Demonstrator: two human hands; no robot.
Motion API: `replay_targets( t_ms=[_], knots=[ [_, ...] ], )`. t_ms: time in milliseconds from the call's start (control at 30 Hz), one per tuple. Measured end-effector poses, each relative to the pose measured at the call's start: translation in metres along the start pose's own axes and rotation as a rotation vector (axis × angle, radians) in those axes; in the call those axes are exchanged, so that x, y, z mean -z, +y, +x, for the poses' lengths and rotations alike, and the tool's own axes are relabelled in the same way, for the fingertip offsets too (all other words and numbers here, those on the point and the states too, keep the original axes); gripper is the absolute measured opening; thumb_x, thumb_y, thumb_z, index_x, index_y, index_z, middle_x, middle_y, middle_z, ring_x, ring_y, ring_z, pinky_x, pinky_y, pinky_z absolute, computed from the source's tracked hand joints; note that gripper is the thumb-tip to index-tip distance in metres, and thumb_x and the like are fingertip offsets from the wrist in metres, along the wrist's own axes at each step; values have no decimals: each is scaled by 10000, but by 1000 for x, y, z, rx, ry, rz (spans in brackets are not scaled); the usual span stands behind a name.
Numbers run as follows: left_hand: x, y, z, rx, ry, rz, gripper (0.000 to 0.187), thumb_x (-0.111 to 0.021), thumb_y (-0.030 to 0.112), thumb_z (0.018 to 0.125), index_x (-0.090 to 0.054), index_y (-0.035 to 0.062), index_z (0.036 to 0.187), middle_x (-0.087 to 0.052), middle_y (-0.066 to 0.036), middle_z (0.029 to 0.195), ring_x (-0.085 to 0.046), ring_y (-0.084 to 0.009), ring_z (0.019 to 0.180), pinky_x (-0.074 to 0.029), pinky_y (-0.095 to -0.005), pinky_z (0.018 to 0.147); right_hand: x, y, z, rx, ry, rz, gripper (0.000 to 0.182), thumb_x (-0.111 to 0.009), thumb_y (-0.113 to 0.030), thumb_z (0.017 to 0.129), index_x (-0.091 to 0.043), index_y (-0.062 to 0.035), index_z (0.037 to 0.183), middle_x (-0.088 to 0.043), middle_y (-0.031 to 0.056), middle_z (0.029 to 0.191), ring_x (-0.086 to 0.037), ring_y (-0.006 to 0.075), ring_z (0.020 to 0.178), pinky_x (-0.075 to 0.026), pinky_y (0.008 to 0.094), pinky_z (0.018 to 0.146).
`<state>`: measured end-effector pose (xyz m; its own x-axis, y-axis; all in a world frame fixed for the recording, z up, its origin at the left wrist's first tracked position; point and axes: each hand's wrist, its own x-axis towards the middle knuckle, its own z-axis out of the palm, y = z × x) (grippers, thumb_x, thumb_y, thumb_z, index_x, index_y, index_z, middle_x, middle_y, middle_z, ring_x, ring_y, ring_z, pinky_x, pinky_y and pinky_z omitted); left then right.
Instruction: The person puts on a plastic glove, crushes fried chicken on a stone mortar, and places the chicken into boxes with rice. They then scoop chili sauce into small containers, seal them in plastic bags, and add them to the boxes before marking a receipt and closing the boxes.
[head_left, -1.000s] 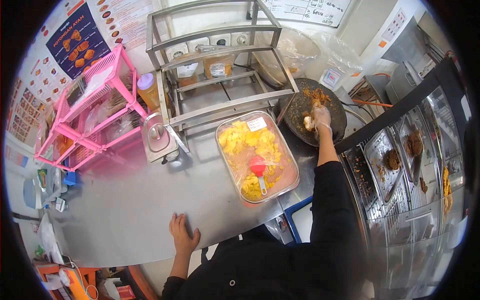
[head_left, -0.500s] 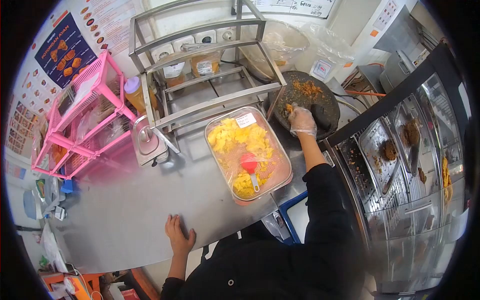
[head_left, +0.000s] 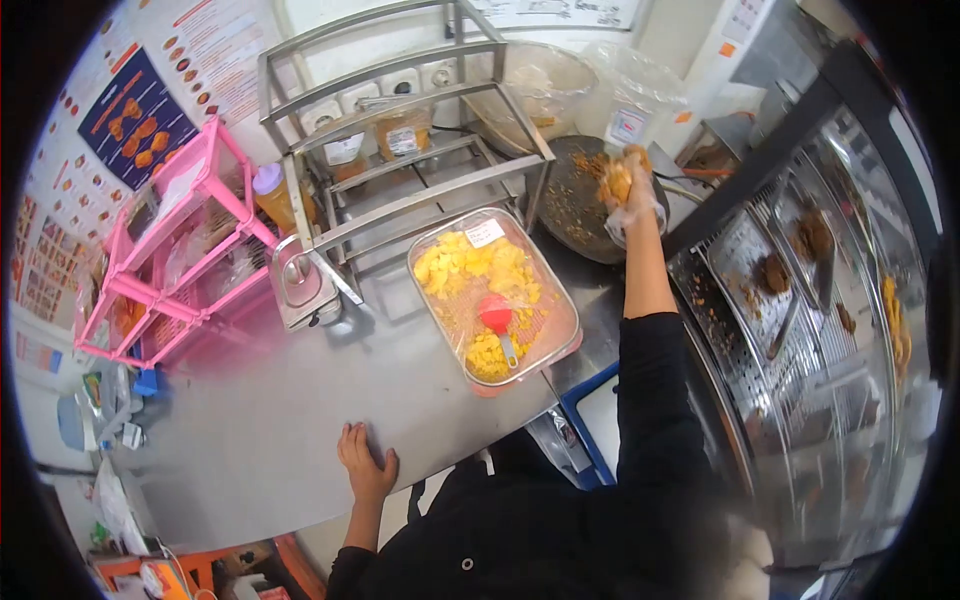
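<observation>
My left hand (head_left: 367,462) lies flat on the steel table near its front edge, fingers stretched and thumb apart, holding nothing. My right hand (head_left: 632,190), in a clear plastic glove, is over the right side of a dark stone mortar (head_left: 565,215). Its fingers are curled at a golden-brown lump, whose kind I cannot make out. Orange-brown crumbly paste (head_left: 585,165) lies in the mortar, partly hidden by the hand. Left of the mortar, a clear tray (head_left: 560,345) holds yellow food pieces (head_left: 500,268) and a red scoop (head_left: 495,318).
A steel rack (head_left: 420,215) stands behind the tray. To the left are a pink plastic shelf (head_left: 215,180), a bottle with a purple cap (head_left: 270,182) and a small metal container (head_left: 300,285). A glass display case (head_left: 800,400) with metal trays borders the right.
My right hand has moved up and to the right, towards the mortar's far right rim. The dark pestle seen beside it earlier no longer shows. My left hand stays on the table.
</observation>
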<state>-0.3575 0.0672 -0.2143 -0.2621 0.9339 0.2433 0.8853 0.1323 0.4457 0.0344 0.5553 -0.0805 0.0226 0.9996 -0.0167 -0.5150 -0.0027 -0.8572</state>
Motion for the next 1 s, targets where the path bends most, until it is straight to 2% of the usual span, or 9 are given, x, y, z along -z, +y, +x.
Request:
replay_targets(
  t_ms=[133, 333, 400, 533, 700, 733, 833, 967, 1000],
  knots=[
    [-3, -9, -2, -68, 37, 16, 662, -637, 197, 736, -388, -50, 1298, -429, -216, 1303, -316, -419, 1289, -208, -532, 1064, -11, -21, -55, 29, -148, 237, 402, -582, -468, 875, -552, -119, 1073, -637, 76, 913, -646, 209, 790, -565, 340, 626],
    [-2, 34, 17, -338, -12, -188, 601, -578, 246, 826, -383, -74, 1295, -423, -233, 1309, -338, -410, 1273, -233, -513, 1058, 50, -40, -259, -64, -268, 459, 529, -618, -379, 837, -472, -94, 1258, -618, 109, 1042, -642, 236, 851, -570, 337, 620],
    [-13, 75, 25, -467, -70, -314, 578, -562, 232, 840, -382, -78, 1294, -435, -240, 1295, -363, -408, 1255, -257, -501, 1052, 69, -59, -354, -57, 150, 367, 431, -648, -299, 799, -556, -55, 1142, -646, 89, 993, -644, 216, 856, -553, 375, 721],
    [-36, 192, 8, -678, -347, -536, 517, -582, 150, 819, -417, -68, 1257, -478, -222, 1231, -442, -367, 1168, -317, -450, 1028, 172, -77, -551, 24, 550, 62, 343, -670, -216, 788, -580, -104, 1099, -634, 72, 1041, -609, 226, 973, -471, 381, 910],
    [-56, 388, -106, -1170, -637, -874, 377, -648, 100, 747, -564, -3, 1100, -551, -184, 1089, -516, -344, 1038, -398, -408, 928, 256, -137, -792, 361, 875, -172, 509, -673, -202, 833, -454, 29, 1230, -590, 123, 1102, -615, 192, 989, -536, 305, 816],
    [-57, 426, -140, -1254, -774, -912, 372, -660, 103, 730, -580, 21, 1083, -554, -173, 1076, -515, -347, 1042, -393, -411, 935, 245, -166, -813, 275, 1152, -356, 528, -663, -262, 853, -462, 25, 1248, -598, 108, 1093, -628, 178, 943, -536, 285, 793],
    [-68, 535, -251, -1620, -1057, -907, 372, -674, 165, 747, -591, 35, 1085, -566, -160, 1104, -511, -333, 1072, -378, -425, 942, 323, -168, -891, 258, 1255, -525, 485, -685, -327, 842, -553, 2, 1173, -639, 69, 1001, -609, 125, 830, -507, 242, 716],
    [-110, 602, -379, -1953, -919, -895, 343, -668, 286, 772, -608, 40, 1003, -570, -131, 1015, -518, -304, 1008, -381, -408, 912, 372, -172, -907, -154, 1422, -760, 328, -669, -264, 825, -641, -66, 1085, -646, 55, 839, -584, 89, 724, -474, 234, 631],
    [-116, 607, -397, -1961, -913, -797, 347, -670, 302, 770, -610, 39, 989, -568, -127, 992, -518, -298, 992, -379, -405, 910, 369, -175, -906, -136, 1380, -744, 339, -638, -317, 839, -646, -56, 1054, -655, 107, 841, -620, 171, 727, -493, 308, 653]
  ],
)
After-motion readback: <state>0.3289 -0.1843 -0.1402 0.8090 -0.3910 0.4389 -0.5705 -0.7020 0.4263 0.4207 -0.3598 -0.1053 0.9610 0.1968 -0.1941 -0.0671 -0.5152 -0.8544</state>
